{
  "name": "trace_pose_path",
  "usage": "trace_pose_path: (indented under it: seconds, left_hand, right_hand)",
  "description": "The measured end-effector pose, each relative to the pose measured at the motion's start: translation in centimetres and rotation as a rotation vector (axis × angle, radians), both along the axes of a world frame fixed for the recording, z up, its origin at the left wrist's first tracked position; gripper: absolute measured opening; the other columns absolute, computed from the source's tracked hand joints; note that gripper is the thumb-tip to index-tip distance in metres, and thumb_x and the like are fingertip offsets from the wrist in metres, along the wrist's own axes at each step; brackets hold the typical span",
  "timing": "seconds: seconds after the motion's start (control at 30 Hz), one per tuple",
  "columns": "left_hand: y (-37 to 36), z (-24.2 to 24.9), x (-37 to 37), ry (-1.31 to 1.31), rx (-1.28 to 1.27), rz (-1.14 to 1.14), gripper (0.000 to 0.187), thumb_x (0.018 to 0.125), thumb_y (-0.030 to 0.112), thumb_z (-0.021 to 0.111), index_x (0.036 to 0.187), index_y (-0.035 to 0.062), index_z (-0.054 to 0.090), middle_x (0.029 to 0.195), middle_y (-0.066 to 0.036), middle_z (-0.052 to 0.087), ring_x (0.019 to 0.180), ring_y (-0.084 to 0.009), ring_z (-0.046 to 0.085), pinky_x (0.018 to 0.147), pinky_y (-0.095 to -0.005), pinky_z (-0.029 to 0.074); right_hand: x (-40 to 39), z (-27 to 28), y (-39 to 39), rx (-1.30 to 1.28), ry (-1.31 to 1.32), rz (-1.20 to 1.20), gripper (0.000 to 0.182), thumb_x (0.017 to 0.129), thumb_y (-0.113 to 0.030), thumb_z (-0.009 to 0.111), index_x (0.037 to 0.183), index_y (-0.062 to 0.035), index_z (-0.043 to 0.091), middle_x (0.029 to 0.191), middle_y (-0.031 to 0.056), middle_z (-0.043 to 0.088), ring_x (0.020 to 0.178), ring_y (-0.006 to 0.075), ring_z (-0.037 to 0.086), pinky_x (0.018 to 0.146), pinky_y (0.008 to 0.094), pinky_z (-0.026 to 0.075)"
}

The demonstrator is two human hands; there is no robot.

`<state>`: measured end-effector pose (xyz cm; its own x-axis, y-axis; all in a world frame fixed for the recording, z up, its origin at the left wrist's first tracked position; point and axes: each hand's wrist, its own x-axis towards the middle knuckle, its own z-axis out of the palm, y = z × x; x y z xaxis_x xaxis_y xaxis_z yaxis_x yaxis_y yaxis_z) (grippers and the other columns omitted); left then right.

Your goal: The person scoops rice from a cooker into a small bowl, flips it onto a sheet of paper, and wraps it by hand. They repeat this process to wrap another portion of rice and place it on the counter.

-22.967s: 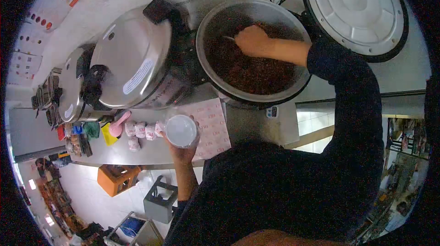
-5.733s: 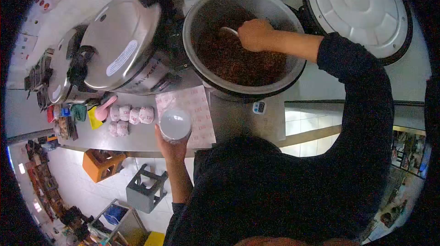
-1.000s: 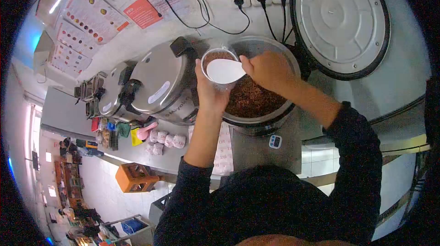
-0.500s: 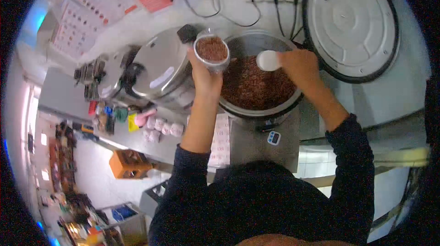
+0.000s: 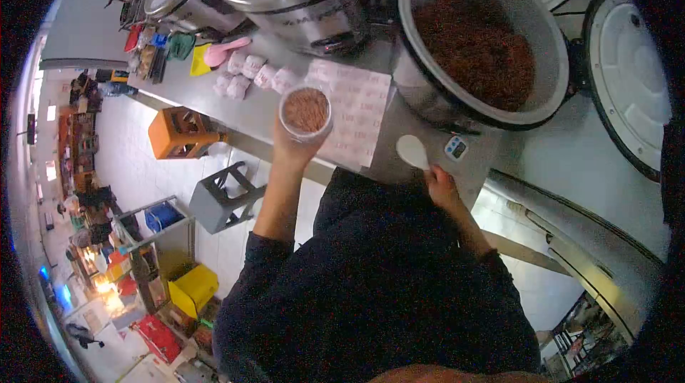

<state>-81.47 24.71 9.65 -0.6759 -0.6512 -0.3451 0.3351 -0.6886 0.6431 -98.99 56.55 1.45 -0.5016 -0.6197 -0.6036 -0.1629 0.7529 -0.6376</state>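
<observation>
My left hand (image 5: pixel 291 150) is closed around a clear plastic cup (image 5: pixel 306 133) filled with reddish-brown cooked rice (image 5: pixel 307 109). The cup is held near the left edge of a printed paper sheet (image 5: pixel 357 108) on the counter. In my right hand (image 5: pixel 442 187) is the handle of a white rice paddle (image 5: pixel 412 150), its blade over the counter between the sheet and a small blue-and-white timer (image 5: pixel 455 147). Beyond it stands a large rice cooker (image 5: pixel 409 22) with its lid (image 5: pixel 628 83) swung open to the right and more brown rice inside.
Two closed steel cookers (image 5: pixel 314 19) stand further left on the counter. Several paper-wrapped bundles (image 5: pixel 239 87), a pink scoop (image 5: pixel 216 54) and a yellow item (image 5: pixel 200 60) lie before them. An orange stool (image 5: pixel 175 133) and a grey stool (image 5: pixel 214 197) stand on the floor.
Both hands have come back from the cooker towards my body. The cup now is over the paper's left side, and the paddle has left the pot. My view has tilted down.
</observation>
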Motion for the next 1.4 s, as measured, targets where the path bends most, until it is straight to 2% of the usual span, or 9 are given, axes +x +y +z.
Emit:
trace_pose_path:
  seconds: [0.07,0.1,0.17,0.33,0.47,0.57,0.7,0.83,1.4]
  left_hand:
    - [0.4,-4.5,2.9,-0.135,0.026,-0.016,0.05,0.091,0.046,0.053,0.125,0.0097,0.057,0.12,-0.009,0.064,0.113,-0.0266,0.061,0.096,-0.046,0.051]
    - [0.7,-5.5,3.6,-0.082,0.266,-0.005,0.053,0.091,0.048,0.054,0.126,0.0089,0.056,0.121,-0.009,0.064,0.114,-0.0263,0.061,0.096,-0.0454,0.051]
    - [1.6,-5.8,4.1,-0.259,-0.197,-0.158,0.054,0.093,0.048,0.051,0.128,0.007,0.055,0.123,-0.011,0.063,0.116,-0.0266,0.06,0.098,-0.0439,0.051]
    - [1.4,-5.8,1.7,-0.175,0.31,-0.252,0.05,0.102,0.042,0.04,0.125,0.0013,0.057,0.119,-0.013,0.064,0.111,-0.026,0.063,0.095,-0.0425,0.052]
    - [-0.4,-7.1,0.2,-0.434,-0.308,-0.336,0.043,0.101,0.038,0.051,0.125,0.0032,0.057,0.115,-0.013,0.065,0.107,-0.0259,0.061,0.094,-0.0354,0.048]
    - [-3.8,-11.8,3.0,-0.905,-1.161,-0.161,0.029,0.097,0.027,0.06,0.118,0.0067,0.06,0.11,-0.014,0.063,0.103,-0.0278,0.061,0.09,-0.0385,0.049]
    - [-7.6,-13.2,8.8,-0.58,-1.667,-0.624,0.033,0.09,0.026,0.066,0.119,0.0117,0.062,0.12,-0.012,0.06,0.114,-0.0343,0.055,0.097,-0.0443,0.046]
    - [-8.1,-15.3,10.7,-0.344,-1.866,-0.697,0.04,0.087,0.03,0.067,0.124,0.0184,0.063,0.129,-0.009,0.059,0.126,-0.0336,0.05,0.104,-0.0474,0.042]
    - [-10.3,-17.3,7.6,-0.167,-1.718,-0.699,0.011,0.084,0.024,0.069,0.088,0.0156,0.074,0.09,-0.005,0.068,0.088,-0.0279,0.058,0.079,-0.0418,0.046]
  right_hand:
    - [1.1,-1.0,-1.2,0.073,-0.089,-0.127,0.034,0.094,-0.012,0.057,0.127,-0.0001,0.056,0.119,0.0245,0.06,0.109,0.0388,0.058,0.095,0.0454,0.044]
    - [1.7,-2.0,-1.5,0.007,0.128,-0.078,0.038,0.093,-0.011,0.057,0.129,-0.0011,0.055,0.124,0.0254,0.057,0.114,0.0398,0.055,0.098,0.0459,0.042]
    - [3.1,-4.2,-2.1,-0.188,0.854,0.127,0.047,0.09,-0.008,0.059,0.136,-0.0036,0.05,0.133,0.0259,0.051,0.124,0.0406,0.048,0.105,0.0465,0.037]
    - [6.9,-1.7,-14.5,-0.519,-0.532,-0.529,0.049,0.101,-0.04,0.046,0.14,-0.0106,0.048,0.139,0.0162,0.049,0.129,0.0337,0.045,0.108,0.049,0.036]
    - [8.6,-1.2,-19.8,-0.755,-1.402,-0.889,0.051,0.1,-0.05,0.043,0.134,-0.0125,0.053,0.133,0.0133,0.057,0.122,0.0299,0.055,0.104,0.0498,0.044]
    - [8.4,-2.3,-21.4,-0.739,-1.186,-0.984,0.057,0.097,-0.057,0.043,0.126,-0.0093,0.057,0.12,0.0115,0.066,0.108,0.0296,0.065,0.09,0.0522,0.055]
    - [7.8,-5.2,-23.5,-0.689,0.639,-0.172,0.05,0.088,-0.041,0.067,0.123,-0.0072,0.057,0.121,0.0168,0.059,0.116,0.0356,0.053,0.098,0.051,0.045]
    - [9.5,-5.2,-25.1,-0.378,0.848,0.147,0.053,0.079,-0.035,0.075,0.121,-0.008,0.055,0.121,0.0169,0.049,0.114,0.0373,0.047,0.093,0.0492,0.044]
    - [8.0,-3.0,-19.6,-0.368,0.846,-0.452,0.028,0.096,-0.025,0.055,0.108,-0.0003,0.054,0.106,0.0265,0.054,0.102,0.0468,0.051,0.092,0.0547,0.042]
